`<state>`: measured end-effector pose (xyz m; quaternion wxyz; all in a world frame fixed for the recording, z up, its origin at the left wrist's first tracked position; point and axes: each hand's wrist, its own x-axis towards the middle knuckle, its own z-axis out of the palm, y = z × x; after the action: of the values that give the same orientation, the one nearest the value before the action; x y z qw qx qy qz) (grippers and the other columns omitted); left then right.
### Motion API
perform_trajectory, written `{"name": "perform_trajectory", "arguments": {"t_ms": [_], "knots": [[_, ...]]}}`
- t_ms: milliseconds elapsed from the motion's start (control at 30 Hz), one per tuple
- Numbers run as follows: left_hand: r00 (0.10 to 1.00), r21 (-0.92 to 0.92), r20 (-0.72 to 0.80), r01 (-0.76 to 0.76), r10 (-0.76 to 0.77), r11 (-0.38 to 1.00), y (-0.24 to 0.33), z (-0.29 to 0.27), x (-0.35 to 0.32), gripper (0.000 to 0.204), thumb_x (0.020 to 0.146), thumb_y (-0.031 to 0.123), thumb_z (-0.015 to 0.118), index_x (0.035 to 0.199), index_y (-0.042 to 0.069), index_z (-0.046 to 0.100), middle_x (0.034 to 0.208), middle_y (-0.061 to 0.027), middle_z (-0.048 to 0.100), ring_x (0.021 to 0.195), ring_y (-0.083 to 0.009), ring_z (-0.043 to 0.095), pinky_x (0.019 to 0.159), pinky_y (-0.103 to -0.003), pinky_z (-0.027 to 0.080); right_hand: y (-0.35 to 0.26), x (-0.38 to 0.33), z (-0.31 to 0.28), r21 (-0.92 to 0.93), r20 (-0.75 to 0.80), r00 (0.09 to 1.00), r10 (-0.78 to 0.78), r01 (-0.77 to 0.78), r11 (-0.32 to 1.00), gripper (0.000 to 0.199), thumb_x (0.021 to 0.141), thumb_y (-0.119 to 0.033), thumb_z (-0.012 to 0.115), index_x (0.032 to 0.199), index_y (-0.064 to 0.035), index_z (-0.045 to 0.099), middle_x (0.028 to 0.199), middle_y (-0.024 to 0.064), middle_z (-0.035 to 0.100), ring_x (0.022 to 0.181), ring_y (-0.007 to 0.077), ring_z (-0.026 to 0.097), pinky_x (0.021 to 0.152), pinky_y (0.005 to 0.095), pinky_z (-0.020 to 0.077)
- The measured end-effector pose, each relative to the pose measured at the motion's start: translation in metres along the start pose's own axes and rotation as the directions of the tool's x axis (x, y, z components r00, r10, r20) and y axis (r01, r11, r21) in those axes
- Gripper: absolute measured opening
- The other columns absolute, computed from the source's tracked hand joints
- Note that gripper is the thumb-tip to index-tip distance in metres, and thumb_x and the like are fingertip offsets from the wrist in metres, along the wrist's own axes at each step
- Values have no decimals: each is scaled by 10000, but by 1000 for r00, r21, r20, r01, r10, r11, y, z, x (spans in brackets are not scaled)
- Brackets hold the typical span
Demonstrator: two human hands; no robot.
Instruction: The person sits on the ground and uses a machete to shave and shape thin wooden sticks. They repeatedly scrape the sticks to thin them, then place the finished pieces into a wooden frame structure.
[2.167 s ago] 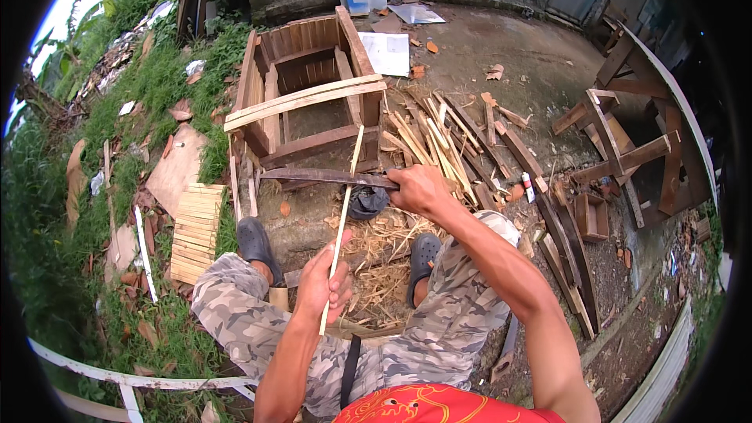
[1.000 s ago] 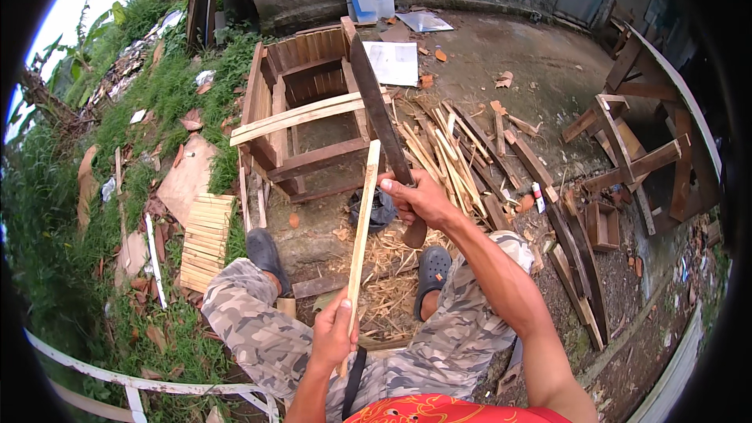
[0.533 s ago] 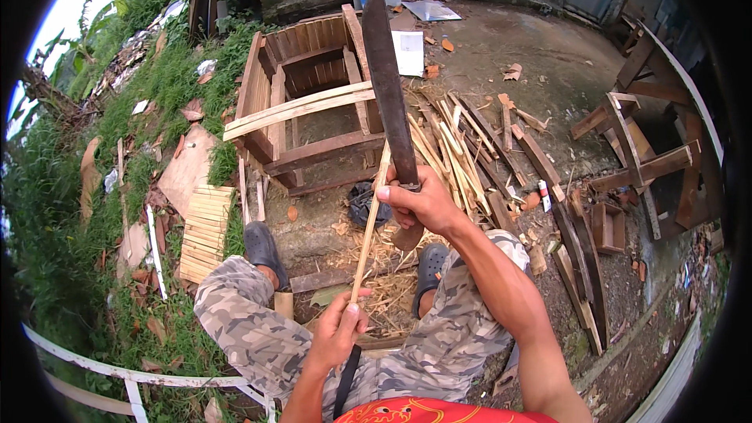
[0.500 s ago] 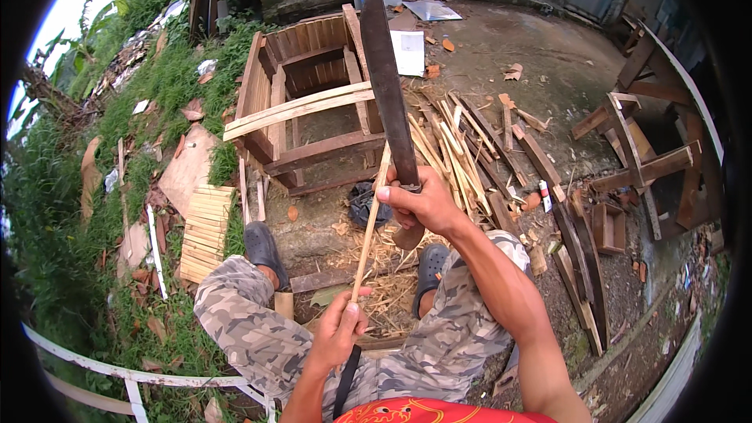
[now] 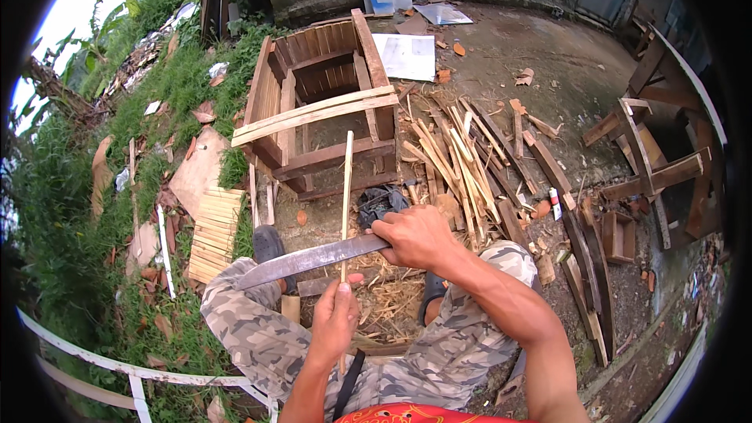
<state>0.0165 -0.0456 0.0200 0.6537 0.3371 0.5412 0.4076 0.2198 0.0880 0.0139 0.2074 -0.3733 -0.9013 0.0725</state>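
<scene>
My left hand [image 5: 335, 325] grips a thin pale bamboo strip [image 5: 346, 188] that stands nearly upright between my knees. My right hand [image 5: 415, 236] holds the handle of a long grey machete [image 5: 309, 259], whose blade lies almost level and points left across the strip just above my left fingers. The blade touches the strip there. A heap of pale wood shavings [image 5: 384, 309] lies on the ground under both hands. My legs in camouflage trousers frame the spot.
A slatted wooden crate [image 5: 321, 102] stands ahead with a pale plank across it. Several split wood slats [image 5: 462, 164] lie to its right. Wooden frames [image 5: 650, 172] stand at the far right. Grass with scrap boards [image 5: 211, 223] is on the left.
The machete came down from upright to nearly level across the strip. The strip's top now stands more upright. My left hand stays low on it.
</scene>
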Motion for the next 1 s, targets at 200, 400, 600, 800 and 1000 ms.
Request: {"name": "perform_trajectory", "arguments": {"t_ms": [200, 400, 600, 800, 1000], "knots": [[999, 152, -29, -36, 41, 988, -5, -7, -3, 348, 1111, 264, 427, 1292, 13, 585, 644, 88, 368, 515, -11, 295, 458, -212, 238, 22, 15, 0, -112, 44, 954, 296, -290, 951, 146, 839, -255, 657, 833, -115, 697, 689, 100, 704, 524, 277, 655, 482, 430, 514], [993, 253, -121, 37, -6, 967, -8, -18, -14, 385, 1106, 268, 450, 1343, -7, 577, 638, 95, 361, 533, -9, 301, 470, -219, 231, 18, 16, 17, -87, 135, 916, 377, -368, 926, 104, 813, -205, 629, 842, -137, 703, 599, 61, 640, 444, 208, 565, 424, 404, 455], [998, 168, -66, -7, 19, 986, -10, -23, -19, 367, 1092, 212, 483, 1342, -36, 586, 659, 92, 377, 573, -12, 315, 501, -230, 254, 20, 29, 10, -10, 357, 919, 165, -173, 985, 153, 808, -254, 644, 833, -112, 698, 632, 98, 675, 546, 273, 658, 496, 430, 500], [997, 173, -71, 23, -11, 985, -14, -27, -23, 373, 1089, 210, 484, 1346, -41, 587, 668, 89, 379, 582, -12, 322, 503, -227, 252, 18, 31, 9, -95, 272, 939, 211, -192, 977, 176, 861, -278, 615, 822, -132, 706, 598, 82, 655, 502, 234, 622, 476, 410, 488], [994, 224, -107, 59, -35, 973, -17, -33, -27, 376, 1086, 224, 490, 1345, -29, 596, 655, 85, 389, 575, -19, 334, 497, -236, 263, 31, 27, 29, -241, 141, 923, 357, -318, 917, 164, 845, -264, 621, 817, -118, 690, 658, 101, 689, 564, 271, 677, 495, 433, 503]]}}
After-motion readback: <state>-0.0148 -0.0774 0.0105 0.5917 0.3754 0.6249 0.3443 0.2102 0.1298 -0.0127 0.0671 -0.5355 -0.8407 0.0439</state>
